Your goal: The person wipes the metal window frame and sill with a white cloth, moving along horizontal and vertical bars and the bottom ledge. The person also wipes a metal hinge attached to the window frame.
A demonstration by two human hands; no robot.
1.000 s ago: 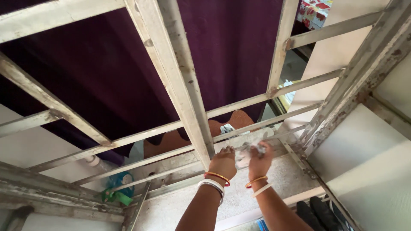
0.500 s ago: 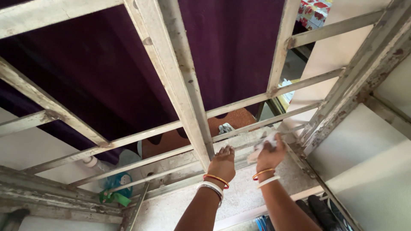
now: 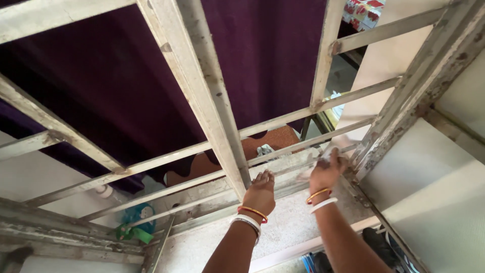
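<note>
Purple curtain [image 3: 101, 86] hangs behind a worn, pale metal window grille [image 3: 202, 96] with flaking paint, white wall at 3 o'clock. Left hand [image 3: 260, 191] sits at the foot of the thick upright bar, fingers curled against the lower rail [image 3: 283, 167], gripping nothing loose; red and white bangles on the wrist. Right hand [image 3: 327, 171] is at 2 o'clock from it, clenched on a crumpled whitish cloth [image 3: 323, 154] pressed to the same rail near the grille's right corner post. Green-and-blue object [image 3: 135, 225] lies at 8 o'clock, below the frame.
</note>
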